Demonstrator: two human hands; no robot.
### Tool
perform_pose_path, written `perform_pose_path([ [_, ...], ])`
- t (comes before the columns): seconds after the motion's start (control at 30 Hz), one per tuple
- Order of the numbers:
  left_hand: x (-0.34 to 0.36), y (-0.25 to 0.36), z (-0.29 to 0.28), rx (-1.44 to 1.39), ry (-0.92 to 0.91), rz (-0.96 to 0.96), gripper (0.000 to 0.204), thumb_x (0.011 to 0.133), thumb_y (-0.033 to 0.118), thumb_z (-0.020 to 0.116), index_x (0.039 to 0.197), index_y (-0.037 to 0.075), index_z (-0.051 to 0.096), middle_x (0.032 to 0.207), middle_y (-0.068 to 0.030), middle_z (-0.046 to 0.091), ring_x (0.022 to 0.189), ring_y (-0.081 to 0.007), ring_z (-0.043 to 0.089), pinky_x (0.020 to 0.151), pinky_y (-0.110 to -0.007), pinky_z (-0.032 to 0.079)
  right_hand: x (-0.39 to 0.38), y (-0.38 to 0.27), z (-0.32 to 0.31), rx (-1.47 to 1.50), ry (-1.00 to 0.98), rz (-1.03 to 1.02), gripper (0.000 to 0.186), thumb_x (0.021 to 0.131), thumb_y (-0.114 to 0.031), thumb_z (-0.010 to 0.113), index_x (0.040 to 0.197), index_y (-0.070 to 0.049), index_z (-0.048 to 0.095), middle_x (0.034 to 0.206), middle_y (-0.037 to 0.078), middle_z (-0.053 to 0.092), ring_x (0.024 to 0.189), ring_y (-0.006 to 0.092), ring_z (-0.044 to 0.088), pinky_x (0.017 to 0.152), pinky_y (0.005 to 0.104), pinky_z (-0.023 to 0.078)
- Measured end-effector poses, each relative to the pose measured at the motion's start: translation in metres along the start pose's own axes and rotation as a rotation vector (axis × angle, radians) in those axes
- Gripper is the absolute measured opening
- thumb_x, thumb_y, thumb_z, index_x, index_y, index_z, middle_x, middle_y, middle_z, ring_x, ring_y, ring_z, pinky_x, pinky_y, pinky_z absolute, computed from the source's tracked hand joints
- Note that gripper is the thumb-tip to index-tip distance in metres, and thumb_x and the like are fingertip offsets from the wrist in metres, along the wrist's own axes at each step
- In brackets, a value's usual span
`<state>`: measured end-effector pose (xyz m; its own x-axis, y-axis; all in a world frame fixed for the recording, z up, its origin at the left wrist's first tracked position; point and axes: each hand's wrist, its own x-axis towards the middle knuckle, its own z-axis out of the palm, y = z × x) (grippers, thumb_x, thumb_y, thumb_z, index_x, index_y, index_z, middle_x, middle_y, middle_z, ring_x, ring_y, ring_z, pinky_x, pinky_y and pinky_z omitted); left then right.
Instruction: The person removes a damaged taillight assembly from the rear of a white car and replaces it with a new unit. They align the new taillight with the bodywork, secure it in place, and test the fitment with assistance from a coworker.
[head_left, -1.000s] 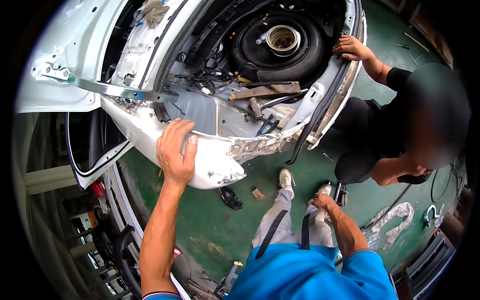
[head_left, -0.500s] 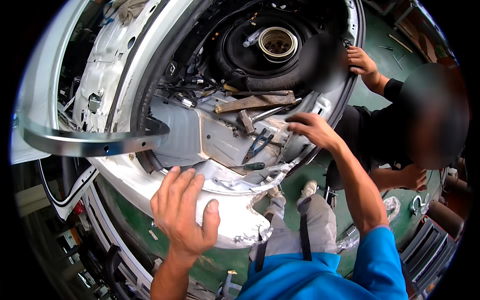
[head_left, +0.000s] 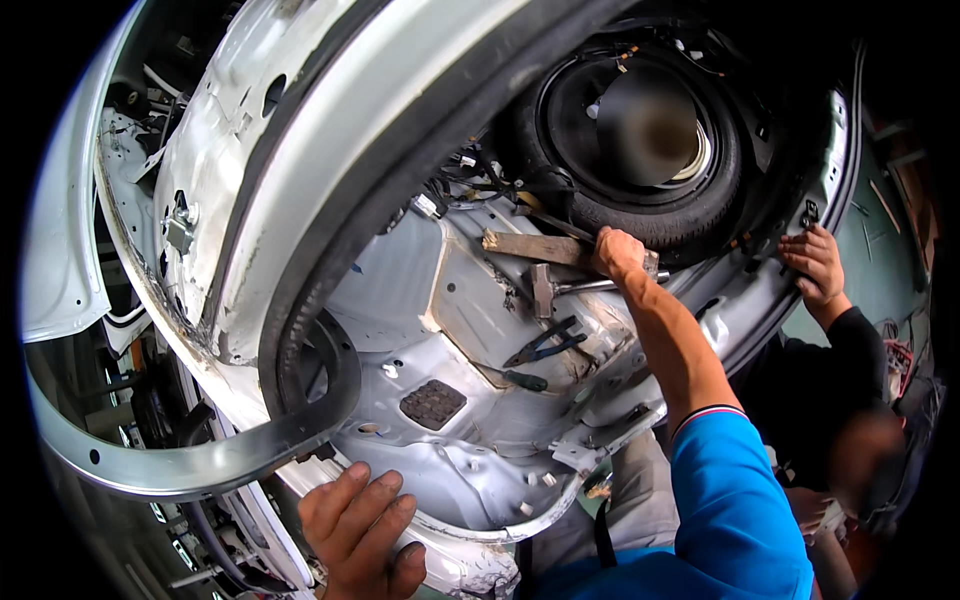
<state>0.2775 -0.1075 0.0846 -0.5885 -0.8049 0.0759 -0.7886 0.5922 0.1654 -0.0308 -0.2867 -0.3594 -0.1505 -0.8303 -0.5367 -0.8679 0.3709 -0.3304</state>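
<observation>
Deep in the car's boot, my right hand (head_left: pixel 620 254) is closed at the right end of a rough wooden block (head_left: pixel 535 247); exactly what its fingers grip is hidden. A hammer (head_left: pixel 543 291) lies just below the block, its handle pointing right beneath my wrist. Nearer on the grey boot floor are blue-handled pliers (head_left: pixel 546 345) and a screwdriver with a dark green handle (head_left: pixel 524 380). My left hand (head_left: pixel 360 530) is at the near white body edge, fingers stretched out with nothing in them; whether it touches the panel I cannot tell.
A spare tyre (head_left: pixel 650 222) sits at the back of the boot, loose wires beside it. The curved metal strip (head_left: pixel 190 470) sticks out at the left. A co-worker's hand (head_left: pixel 815 265) rests on the boot's right rim (head_left: pixel 838 150). Black rubber seal (head_left: pixel 330 215) lines the opening.
My right hand has reached from above the right rim into the boot and closed at the wooden block. The view has shifted, showing more of the near boot floor. My left hand stays open.
</observation>
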Motion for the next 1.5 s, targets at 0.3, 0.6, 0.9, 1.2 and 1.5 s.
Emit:
perform_pose_path([
  [0.3,0.01,0.009,-0.001,-0.008,-0.004,-0.067,0.041,0.096,0.039,0.053,0.105,0.003,0.069,0.111,-0.0167,0.072,0.117,-0.0381,0.061,0.091,-0.049,0.042,0.017,-0.023,-0.001,-0.075,-0.091,-0.329,0.049,0.087,-0.023,0.061,0.13,0.0,0.052,0.124,0.023,0.062,0.108,0.0379,0.069,0.092,0.0453,0.055],
  [0.6,0.005,0.006,-0.008,0.023,-0.038,-0.078,0.036,0.088,0.035,0.057,0.108,0.011,0.076,0.119,-0.0075,0.073,0.12,-0.0281,0.063,0.096,-0.042,0.041,-0.005,-0.021,-0.038,-0.085,-0.013,-0.512,0.101,0.065,-0.031,0.084,0.148,0.003,0.038,0.113,0.022,0.068,0.104,0.037,0.068,0.091,0.0406,0.056],
  [0.9,0.014,-0.009,0.015,-0.119,0.276,0.159,0.035,0.081,0.023,0.067,0.111,0.005,0.072,0.121,-0.0135,0.069,0.121,-0.0348,0.062,0.096,-0.043,0.044,-0.182,-0.034,-0.191,0.554,-0.091,-0.678,0.083,0.062,0.0,0.078,0.14,0.003,0.05,0.111,0.014,0.069,0.102,0.025,0.066,0.095,0.0369,0.052],
  [1.2,-0.104,0.08,0.013,-0.532,0.665,-0.126,0.027,0.093,0.006,0.064,0.118,-0.003,0.066,0.115,-0.0195,0.068,0.108,-0.0323,0.065,0.095,-0.042,0.051,-0.386,0.027,-0.209,0.925,0.035,-0.531,0.102,0.056,-0.027,0.085,0.144,0.006,0.047,0.122,0.012,0.064,0.111,0.0208,0.059,0.098,0.0314,0.046],
  [1.5,-0.242,0.195,0.063,-2.593,-0.702,-0.566,0.085,0.097,0.07,0.045,0.157,0.012,0.029,0.146,-0.0213,0.051,0.121,-0.0338,0.062,0.093,-0.053,0.057,-0.648,0.015,-0.1,0.851,0.103,-0.557,0.077,0.067,-0.011,0.088,0.135,-0.002,0.053,0.118,0.012,0.067,0.104,0.0229,0.068,0.087,0.0363,0.056],
])
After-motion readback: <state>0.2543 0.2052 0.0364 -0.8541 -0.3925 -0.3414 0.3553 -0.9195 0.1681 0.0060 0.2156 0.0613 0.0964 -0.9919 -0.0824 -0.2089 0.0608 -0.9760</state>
